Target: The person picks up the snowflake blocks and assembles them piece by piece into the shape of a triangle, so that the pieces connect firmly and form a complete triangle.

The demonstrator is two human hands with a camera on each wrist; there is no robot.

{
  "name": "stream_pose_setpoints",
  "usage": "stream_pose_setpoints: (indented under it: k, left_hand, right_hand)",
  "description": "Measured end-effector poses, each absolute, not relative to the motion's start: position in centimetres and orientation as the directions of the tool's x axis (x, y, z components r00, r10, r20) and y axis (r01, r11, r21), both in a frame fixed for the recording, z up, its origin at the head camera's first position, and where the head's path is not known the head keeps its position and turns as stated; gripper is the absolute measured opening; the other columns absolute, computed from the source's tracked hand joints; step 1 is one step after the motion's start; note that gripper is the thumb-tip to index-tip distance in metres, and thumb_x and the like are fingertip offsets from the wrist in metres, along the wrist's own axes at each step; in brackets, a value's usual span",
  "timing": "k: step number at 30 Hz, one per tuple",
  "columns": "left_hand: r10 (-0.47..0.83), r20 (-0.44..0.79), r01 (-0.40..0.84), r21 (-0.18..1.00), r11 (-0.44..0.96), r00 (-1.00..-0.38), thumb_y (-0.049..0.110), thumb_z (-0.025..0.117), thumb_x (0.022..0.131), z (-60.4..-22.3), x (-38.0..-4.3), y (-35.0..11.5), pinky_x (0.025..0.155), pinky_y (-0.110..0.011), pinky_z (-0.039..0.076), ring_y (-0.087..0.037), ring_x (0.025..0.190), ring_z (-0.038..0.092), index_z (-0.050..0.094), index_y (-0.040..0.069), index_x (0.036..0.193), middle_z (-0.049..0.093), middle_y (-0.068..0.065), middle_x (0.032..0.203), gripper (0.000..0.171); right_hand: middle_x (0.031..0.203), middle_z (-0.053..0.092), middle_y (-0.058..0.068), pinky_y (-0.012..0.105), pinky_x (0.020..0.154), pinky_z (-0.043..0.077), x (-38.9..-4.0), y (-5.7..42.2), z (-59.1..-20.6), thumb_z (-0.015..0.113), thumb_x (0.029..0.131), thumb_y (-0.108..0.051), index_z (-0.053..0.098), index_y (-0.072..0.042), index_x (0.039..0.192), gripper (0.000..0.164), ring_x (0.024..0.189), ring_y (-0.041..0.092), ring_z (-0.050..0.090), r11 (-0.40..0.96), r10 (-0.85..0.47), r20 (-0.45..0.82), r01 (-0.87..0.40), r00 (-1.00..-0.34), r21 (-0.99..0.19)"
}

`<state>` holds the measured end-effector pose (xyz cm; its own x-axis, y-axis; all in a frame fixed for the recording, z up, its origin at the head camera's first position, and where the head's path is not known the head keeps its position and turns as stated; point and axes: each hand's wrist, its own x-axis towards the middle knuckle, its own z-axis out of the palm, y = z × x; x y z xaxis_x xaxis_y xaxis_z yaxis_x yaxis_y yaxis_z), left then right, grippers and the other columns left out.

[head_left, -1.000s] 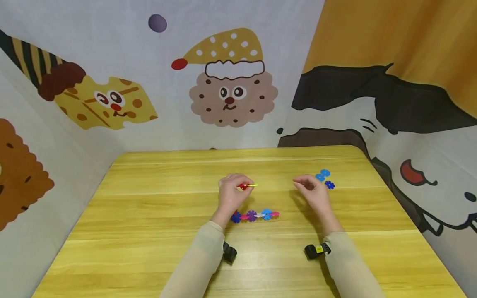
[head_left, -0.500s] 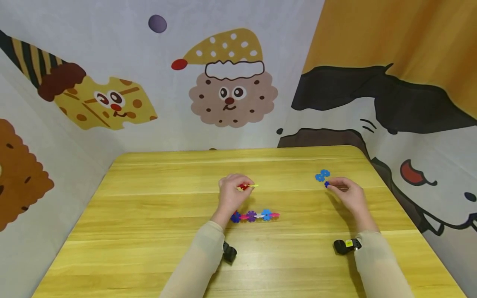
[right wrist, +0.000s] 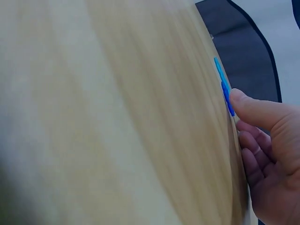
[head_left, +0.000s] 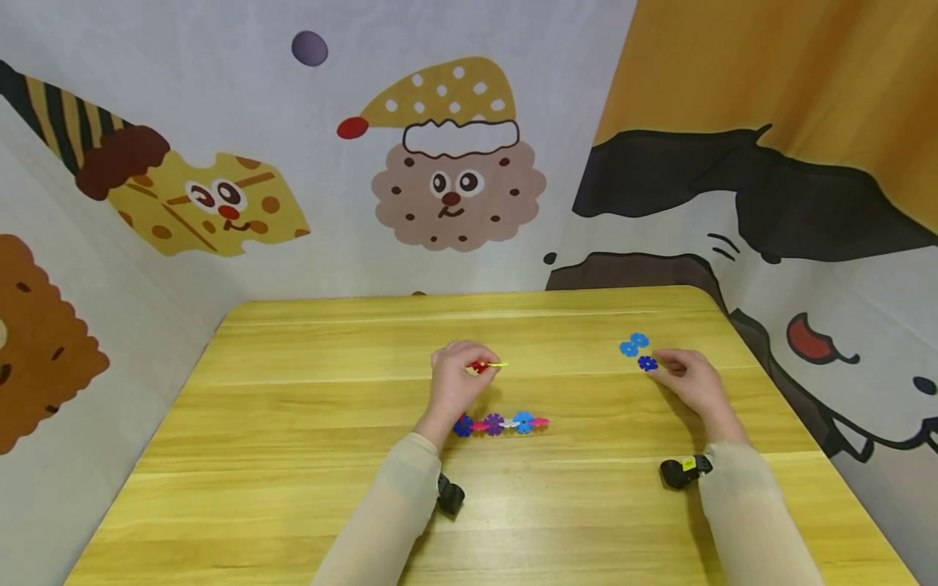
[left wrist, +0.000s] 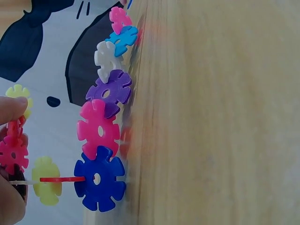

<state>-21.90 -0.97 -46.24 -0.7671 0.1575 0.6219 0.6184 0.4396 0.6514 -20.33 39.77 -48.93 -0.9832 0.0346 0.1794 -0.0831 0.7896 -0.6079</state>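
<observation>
My left hand [head_left: 458, 378] pinches one end of a chain of flower-shaped interlocking plastic discs [head_left: 494, 424]. In the left wrist view, yellow [left wrist: 19, 96] and pink discs [left wrist: 13, 153] show at its fingers. From there a red disc [left wrist: 63, 179], seen edge-on, joins a dark blue disc [left wrist: 100, 178]. The chain continues through pink, purple, white and light blue discs to a pink end. My right hand [head_left: 692, 382] is at the table, thumb and index finger apart at the right edge of a loose dark blue disc [head_left: 647, 364]. That disc lies flat; a firm grip is not visible.
Two light blue discs [head_left: 633, 345] lie just beyond the loose dark blue one. All stand on a wood-grain table [head_left: 293, 456], whose far edge meets a cartoon-printed curtain [head_left: 454, 268]. Both wrists carry black cameras [head_left: 681, 472].
My right hand has moved right, from beside the chain to the loose dark blue disc, which shows more fully than half a second ago. My left hand keeps its place with the chain.
</observation>
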Motion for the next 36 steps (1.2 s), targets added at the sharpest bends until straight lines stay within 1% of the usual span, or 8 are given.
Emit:
stream_pose_setpoints:
  k: [4, 12, 17, 24, 26, 31, 34, 36]
  left_hand:
    - [0.159, 0.63, 0.625, 0.644, 0.442, -0.76, 0.002, 0.084, 0.076, -46.2, -21.9, -1.0, 0.085, -0.048, 0.037, -0.017, 0.08, 0.062, 0.077, 0.011, 0.081, 0.074, 0.002, 0.087, 0.013]
    - [0.168, 0.629, 0.629, 0.642, 0.437, -0.759, 0.003, 0.084, 0.077, -46.3, -21.9, -0.9, 0.084, -0.048, 0.036, -0.017, 0.081, 0.062, 0.077, 0.01, 0.081, 0.074, 0.003, 0.086, 0.011]
    - [0.171, 0.63, 0.63, 0.636, 0.446, -0.758, 0.005, 0.083, 0.078, -46.2, -21.9, -1.0, 0.084, -0.048, 0.037, -0.016, 0.081, 0.062, 0.077, 0.012, 0.081, 0.074, 0.003, 0.087, 0.01]
    - [0.17, 0.635, 0.633, 0.631, 0.448, -0.754, 0.005, 0.083, 0.077, -46.1, -21.8, -1.1, 0.084, -0.048, 0.038, -0.015, 0.079, 0.063, 0.077, 0.013, 0.08, 0.073, 0.004, 0.086, 0.011]
    - [0.169, 0.632, 0.631, 0.635, 0.445, -0.756, 0.005, 0.084, 0.077, -46.1, -21.8, -1.1, 0.084, -0.047, 0.038, -0.015, 0.078, 0.062, 0.077, 0.013, 0.08, 0.073, 0.004, 0.086, 0.01]
    - [0.167, 0.633, 0.631, 0.635, 0.447, -0.756, 0.005, 0.083, 0.078, -46.2, -21.9, -1.1, 0.084, -0.047, 0.038, -0.014, 0.077, 0.062, 0.077, 0.013, 0.08, 0.073, 0.004, 0.085, 0.011]
    - [0.167, 0.631, 0.629, 0.637, 0.445, -0.757, 0.005, 0.084, 0.078, -46.2, -21.9, -1.1, 0.085, -0.047, 0.038, -0.014, 0.077, 0.062, 0.077, 0.013, 0.081, 0.073, 0.004, 0.086, 0.011]
    - [0.166, 0.63, 0.628, 0.639, 0.444, -0.759, 0.005, 0.084, 0.077, -46.2, -21.9, -1.1, 0.085, -0.048, 0.038, -0.014, 0.076, 0.062, 0.078, 0.013, 0.081, 0.073, 0.004, 0.085, 0.011]
  right_hand:
    - [0.117, 0.053, 0.029, 0.058, 0.091, 0.044, -20.6, 39.5, -49.1, 0.07, 0.094, -0.021, 0.061, 0.008, 0.126, 0.044, 0.104, 0.043, 0.053, 0.8, 0.037, 0.168, -0.071, -0.985, -0.596]
    - [0.111, 0.053, 0.028, 0.055, 0.087, 0.044, -20.9, 39.1, -49.1, 0.071, 0.094, -0.02, 0.062, 0.01, 0.115, 0.037, 0.099, 0.041, 0.051, 0.801, 0.06, 0.146, -0.039, -0.988, -0.597]
    - [0.112, 0.055, 0.029, 0.053, 0.086, 0.042, -20.8, 39.0, -48.9, 0.07, 0.093, -0.016, 0.059, 0.009, 0.114, 0.034, 0.099, 0.041, 0.05, 0.792, 0.062, 0.124, -0.027, -0.99, -0.61]
    - [0.103, 0.06, 0.022, 0.036, 0.078, 0.043, -20.5, 38.6, -49.0, 0.068, 0.095, -0.011, 0.054, 0.005, 0.116, 0.03, 0.091, 0.03, 0.053, 0.739, 0.083, 0.122, -0.021, -0.989, -0.674]
    - [0.1, 0.061, 0.021, 0.034, 0.075, 0.044, -20.3, 38.3, -49.0, 0.067, 0.095, -0.01, 0.054, 0.003, 0.117, 0.028, 0.089, 0.028, 0.054, 0.74, 0.074, 0.129, -0.032, -0.989, -0.672]
    - [0.097, 0.063, 0.02, 0.041, 0.076, 0.047, -20.1, 36.7, -48.8, 0.067, 0.095, -0.006, 0.057, 0.0, 0.115, 0.024, 0.088, 0.031, 0.058, 0.745, 0.026, 0.152, -0.082, -0.988, -0.662]
    - [0.095, 0.065, 0.018, 0.036, 0.074, 0.048, -20.0, 35.1, -48.5, 0.066, 0.095, -0.004, 0.057, 0.0, 0.114, 0.022, 0.087, 0.028, 0.059, 0.722, -0.001, 0.15, -0.105, -0.989, -0.684]
    - [0.094, 0.066, 0.017, 0.031, 0.067, 0.049, -20.1, 33.8, -48.2, 0.066, 0.095, -0.003, 0.057, 0.0, 0.114, 0.022, 0.084, 0.026, 0.058, 0.693, -0.019, 0.145, -0.117, -0.989, -0.712]
